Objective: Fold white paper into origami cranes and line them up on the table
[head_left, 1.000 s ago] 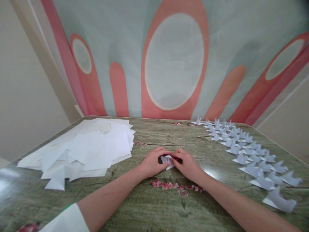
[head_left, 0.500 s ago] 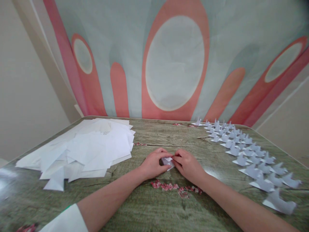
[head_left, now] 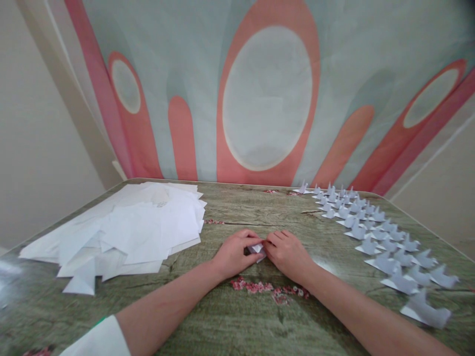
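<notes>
Between my two hands a small piece of folded white paper (head_left: 256, 248) is held low over the middle of the table. My left hand (head_left: 236, 253) grips its left side, thumb below and fingers above. My right hand (head_left: 287, 251) pinches its right edge, fingers curled and covering that end. The fingers of both hands nearly meet at the top of the paper. Much of the paper is hidden, so its full shape cannot be made out.
A wide pile of loose white paper sheets (head_left: 141, 227) covers the table's left side. Several folded white paper birds (head_left: 386, 262) stand in rows along the right side. The wood-patterned table (head_left: 193, 316) meets a painted backdrop (head_left: 267, 99) at its far edge.
My right hand has turned slightly and its fingers have curled further over the folded paper, covering more of it. The whole view has shifted a little.
</notes>
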Demonstrator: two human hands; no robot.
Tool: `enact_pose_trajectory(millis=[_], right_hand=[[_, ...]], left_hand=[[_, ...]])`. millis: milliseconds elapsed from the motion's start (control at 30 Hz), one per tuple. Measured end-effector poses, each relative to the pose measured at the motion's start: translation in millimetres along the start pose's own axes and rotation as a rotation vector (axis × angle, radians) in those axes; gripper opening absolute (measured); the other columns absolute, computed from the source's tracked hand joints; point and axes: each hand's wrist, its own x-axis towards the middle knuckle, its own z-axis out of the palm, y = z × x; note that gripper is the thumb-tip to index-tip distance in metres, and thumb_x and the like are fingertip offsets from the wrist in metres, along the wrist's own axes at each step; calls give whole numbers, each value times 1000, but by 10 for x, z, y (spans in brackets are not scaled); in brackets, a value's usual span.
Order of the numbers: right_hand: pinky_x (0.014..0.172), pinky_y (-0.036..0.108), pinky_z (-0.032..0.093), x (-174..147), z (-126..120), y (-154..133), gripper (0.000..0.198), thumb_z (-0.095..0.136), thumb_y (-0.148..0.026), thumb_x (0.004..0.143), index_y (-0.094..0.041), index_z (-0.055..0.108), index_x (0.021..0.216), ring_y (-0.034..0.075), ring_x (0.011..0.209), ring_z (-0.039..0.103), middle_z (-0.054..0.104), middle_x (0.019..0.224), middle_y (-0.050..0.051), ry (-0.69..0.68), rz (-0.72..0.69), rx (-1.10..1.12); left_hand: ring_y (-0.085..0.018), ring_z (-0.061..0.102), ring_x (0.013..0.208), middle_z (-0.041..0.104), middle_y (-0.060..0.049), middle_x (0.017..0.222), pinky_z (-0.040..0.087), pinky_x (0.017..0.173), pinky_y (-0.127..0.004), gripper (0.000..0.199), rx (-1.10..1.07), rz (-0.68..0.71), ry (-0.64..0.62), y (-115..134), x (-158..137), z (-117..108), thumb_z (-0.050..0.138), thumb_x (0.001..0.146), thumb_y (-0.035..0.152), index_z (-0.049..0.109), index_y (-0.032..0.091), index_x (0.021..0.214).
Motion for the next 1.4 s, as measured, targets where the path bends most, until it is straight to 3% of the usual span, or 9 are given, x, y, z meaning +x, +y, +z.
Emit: enact_pose_trajectory(millis=[567, 1400], right_hand=[[64, 30, 29, -4, 20, 1, 12, 54, -16, 83, -16, 61, 74, 16, 70, 48, 56, 73, 4, -7, 23, 50], [64, 30, 30, -6, 9, 5, 13, 52, -18, 85, -17, 62, 77, 17, 72, 49, 57, 75, 4, -18, 46, 62]], left_hand=[[-15, 62, 94, 68, -1, 101, 47, 86, -26, 21, 153, 78, 84, -15, -59, 54, 54, 83, 24, 66, 23, 100], [-16, 62, 96, 68, -3, 101, 47, 87, -29, 25, 195, 143, 65, 46, -81, 30, 44, 87, 23, 66, 23, 99]])
